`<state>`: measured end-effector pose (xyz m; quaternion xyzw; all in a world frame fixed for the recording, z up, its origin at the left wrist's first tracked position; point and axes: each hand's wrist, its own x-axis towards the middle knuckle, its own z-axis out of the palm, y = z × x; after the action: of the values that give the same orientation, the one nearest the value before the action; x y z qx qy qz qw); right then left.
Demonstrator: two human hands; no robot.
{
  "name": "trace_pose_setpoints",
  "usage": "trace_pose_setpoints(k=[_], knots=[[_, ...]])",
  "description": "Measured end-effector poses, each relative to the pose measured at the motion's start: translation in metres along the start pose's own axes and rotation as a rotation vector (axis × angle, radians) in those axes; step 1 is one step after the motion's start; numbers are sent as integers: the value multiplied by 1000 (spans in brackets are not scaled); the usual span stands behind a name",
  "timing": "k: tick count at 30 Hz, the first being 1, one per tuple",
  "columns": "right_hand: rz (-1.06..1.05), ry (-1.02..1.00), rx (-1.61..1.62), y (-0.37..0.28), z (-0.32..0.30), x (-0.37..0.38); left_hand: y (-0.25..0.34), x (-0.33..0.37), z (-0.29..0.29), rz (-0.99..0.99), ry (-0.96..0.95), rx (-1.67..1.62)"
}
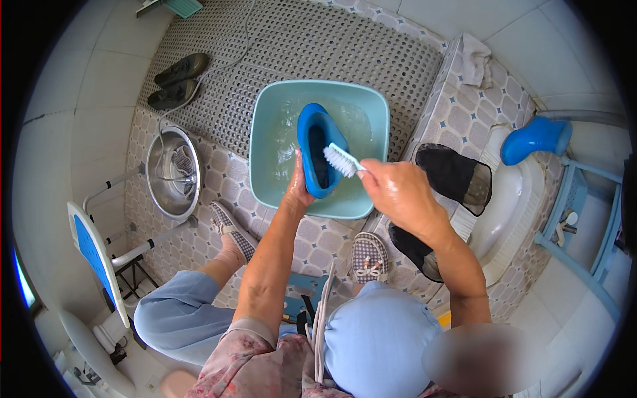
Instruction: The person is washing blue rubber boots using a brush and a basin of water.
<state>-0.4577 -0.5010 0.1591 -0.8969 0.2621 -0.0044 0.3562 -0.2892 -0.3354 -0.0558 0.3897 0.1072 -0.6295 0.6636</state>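
Landmark: basin (371, 113), pale teal plastic, rounded-square, shallow soapy water inside. It sits on a tiled floor (212, 179) of small patterned tiles; the far rim overlaps a grey perforated mat (332, 46).

Blue shoe (317, 149), smooth rubbery, stands tilted inside the basin, toe up, opening facing the person. Left hand (297, 189) is wet and wrapped around the shoe's near side, just above the basin's near rim. Right hand (397, 192) is clenched on the handle of a brush (342, 160), with its white bristles at the shoe's opening.

Room around the basin is tight. A raised tiled step with a white squat pan (511, 205) is just right of it, with two black shoes (454, 176) on the edge. A steel bowl (174, 174) is left of the basin, shiny and round. The person's slippered feet (369, 255) are just beyond the near rim. Dark sandals (178, 81) lie well off the far-left corner on the mat. A second blue shoe (536, 138) is far right, beyond the pan.
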Motion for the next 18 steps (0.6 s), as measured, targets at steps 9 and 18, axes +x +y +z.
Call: trace_pose_setpoints(k=[9, 18], knots=[[22, -161, -211, 37, 101, 28, -8, -6, 3, -140, 260, 379], [-126, -193, 66, 40, 84, 8, 29, -12, -6, -309, 89, 291]])
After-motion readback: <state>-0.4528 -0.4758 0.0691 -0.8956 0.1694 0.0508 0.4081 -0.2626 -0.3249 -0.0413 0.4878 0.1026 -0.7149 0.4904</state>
